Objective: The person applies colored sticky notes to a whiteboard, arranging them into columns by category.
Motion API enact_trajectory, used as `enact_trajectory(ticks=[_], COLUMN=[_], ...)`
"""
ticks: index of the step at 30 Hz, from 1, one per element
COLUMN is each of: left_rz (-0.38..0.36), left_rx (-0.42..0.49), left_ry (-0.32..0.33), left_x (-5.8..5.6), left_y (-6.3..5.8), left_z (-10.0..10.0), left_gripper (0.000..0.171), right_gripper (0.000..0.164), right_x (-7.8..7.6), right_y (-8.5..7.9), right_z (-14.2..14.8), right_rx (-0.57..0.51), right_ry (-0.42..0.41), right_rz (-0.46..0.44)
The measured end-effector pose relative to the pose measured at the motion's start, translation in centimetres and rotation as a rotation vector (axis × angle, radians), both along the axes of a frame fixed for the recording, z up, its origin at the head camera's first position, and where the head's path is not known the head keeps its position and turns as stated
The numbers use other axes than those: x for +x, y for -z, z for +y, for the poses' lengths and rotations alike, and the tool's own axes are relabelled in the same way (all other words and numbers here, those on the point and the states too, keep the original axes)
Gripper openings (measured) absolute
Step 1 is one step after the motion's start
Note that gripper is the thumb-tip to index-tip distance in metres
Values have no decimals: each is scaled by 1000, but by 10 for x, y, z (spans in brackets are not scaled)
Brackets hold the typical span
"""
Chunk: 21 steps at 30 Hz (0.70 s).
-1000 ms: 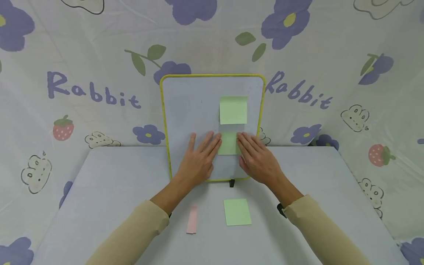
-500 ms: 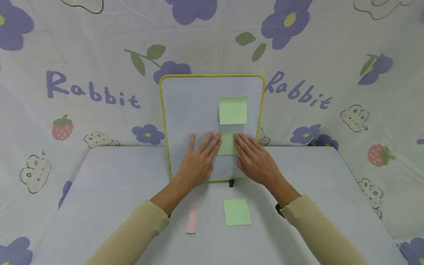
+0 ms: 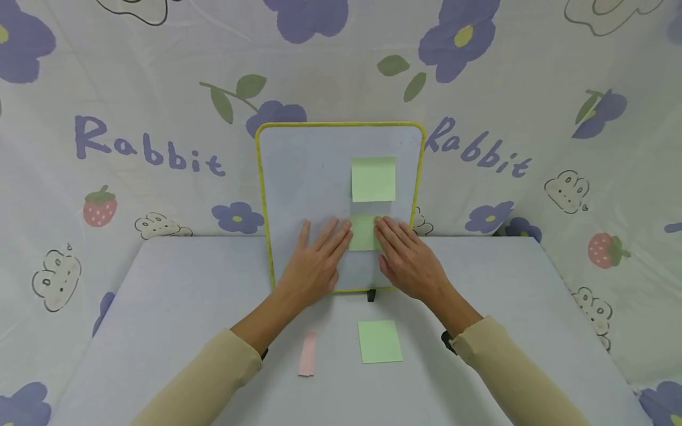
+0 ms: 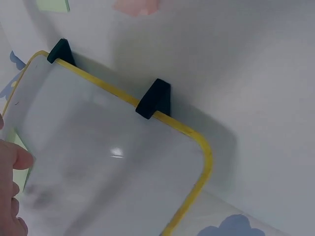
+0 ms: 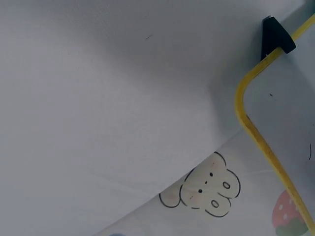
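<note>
A whiteboard (image 3: 303,177) with a yellow rim stands upright on the table. On its right half, a green sticky note (image 3: 363,234) lies flat under my fingertips. The straight fingers of my left hand (image 3: 309,266) touch the note's left edge, while the fingers of my right hand (image 3: 412,260) rest across its right side and hide that part. Another green sticky note (image 3: 373,180) is on the board just above. In the left wrist view, part of my left hand (image 4: 9,191) shows beside the lower note (image 4: 19,179). The right wrist view does not show my right hand.
On the white table (image 3: 202,296), a green square of sticky notes (image 3: 380,342) and a narrow pink paper strip (image 3: 307,354) lie in front of the board. Black feet (image 4: 153,98) hold the board's lower edge. A patterned cloth (image 3: 330,71) hangs behind.
My right hand's fingertips have slid a little left over the lower note. The left hand stays by the note's left edge, its forearm shifted slightly left. The head view has tilted slightly.
</note>
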<state>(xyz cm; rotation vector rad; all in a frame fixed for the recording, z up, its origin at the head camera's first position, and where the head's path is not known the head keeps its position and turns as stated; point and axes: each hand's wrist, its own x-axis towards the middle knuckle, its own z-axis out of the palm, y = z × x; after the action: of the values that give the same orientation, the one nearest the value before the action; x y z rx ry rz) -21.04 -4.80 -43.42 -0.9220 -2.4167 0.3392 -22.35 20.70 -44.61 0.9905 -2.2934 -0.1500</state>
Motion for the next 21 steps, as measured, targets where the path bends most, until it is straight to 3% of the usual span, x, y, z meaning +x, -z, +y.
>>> enact_trajectory(ticks=[8,16,21], left_rz=[-147,-320,-416], left_rx=[74,79,28], left_ry=[84,166,161], left_x=[23,52,73], left_y=[9,28,43], left_z=[-36,-77,-102], left_gripper=[63,68,68], right_gripper=[65,68,65], right_x=[21,52,73], right_y=[6,16,30], right_z=[-15,-43,-56], right_rx=[-5,-179,-182], right_ry=[-75,-228,-283], right_rz=[-55,-265,-399])
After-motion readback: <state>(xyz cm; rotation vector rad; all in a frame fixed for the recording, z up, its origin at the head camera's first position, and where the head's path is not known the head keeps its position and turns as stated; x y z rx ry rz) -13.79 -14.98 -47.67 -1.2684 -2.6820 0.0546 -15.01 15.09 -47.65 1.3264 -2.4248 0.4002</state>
